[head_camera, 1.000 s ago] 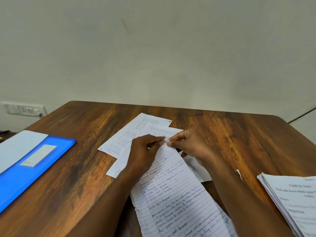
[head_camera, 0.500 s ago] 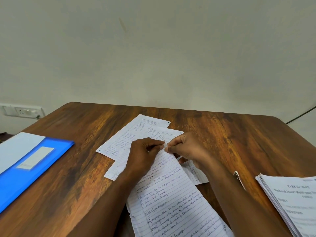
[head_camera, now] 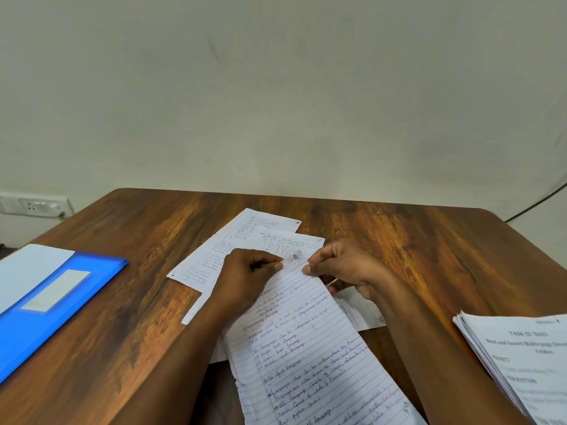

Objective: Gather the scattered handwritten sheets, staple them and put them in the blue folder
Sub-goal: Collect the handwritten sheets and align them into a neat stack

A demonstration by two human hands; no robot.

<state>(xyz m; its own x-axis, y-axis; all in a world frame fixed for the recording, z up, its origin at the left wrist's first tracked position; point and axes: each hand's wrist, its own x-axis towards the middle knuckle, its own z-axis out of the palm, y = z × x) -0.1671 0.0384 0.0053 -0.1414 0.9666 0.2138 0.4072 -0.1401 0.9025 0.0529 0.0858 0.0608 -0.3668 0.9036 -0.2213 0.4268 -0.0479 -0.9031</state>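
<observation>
pinching lined sheet (head_camera: 294,348) beside blue folder (head_camera: 58,305).

A lined handwritten sheet (head_camera: 294,348) lies lengthwise on the wooden bench (head_camera: 429,256), its far end lifted slightly. Three more handwritten sheets (head_camera: 245,240) lie flat beyond and beneath it, overlapping and fanned askew. A closed blue folder (head_camera: 61,305) with a pale label lies flat, well to the left.
</observation>
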